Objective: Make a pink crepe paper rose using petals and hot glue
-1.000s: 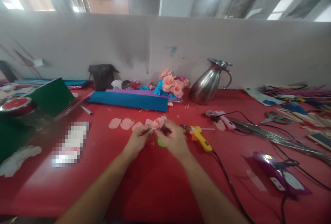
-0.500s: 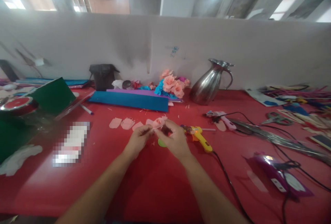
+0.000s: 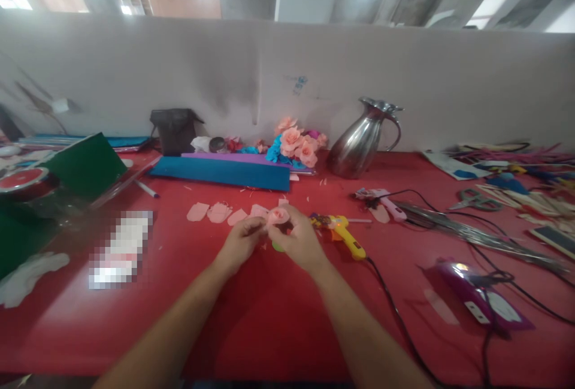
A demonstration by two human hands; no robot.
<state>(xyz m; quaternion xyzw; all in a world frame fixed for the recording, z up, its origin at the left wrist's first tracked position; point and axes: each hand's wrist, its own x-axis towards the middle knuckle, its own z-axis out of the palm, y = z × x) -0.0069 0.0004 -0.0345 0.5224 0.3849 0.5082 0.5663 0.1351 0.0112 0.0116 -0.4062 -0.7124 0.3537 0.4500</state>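
Observation:
Both hands meet over the red table and pinch a small pink paper rose. My left hand grips it from the left with fingers closed. My right hand holds it from the right, thumb and fingers pressed on the petals. Several loose pink petal pieces lie in a row just beyond the hands. A green bit shows under my hands. A yellow glue gun rests just right of my right hand, with its black cord trailing toward me.
Finished pink roses, blue and purple paper sheets and a steel jug stand by the back wall. Green card lies left. A purple device, wire bundle, scissors and cords fill the right.
The hands stay together on the rose, which has turned slightly between the fingers. The view has shifted a little.

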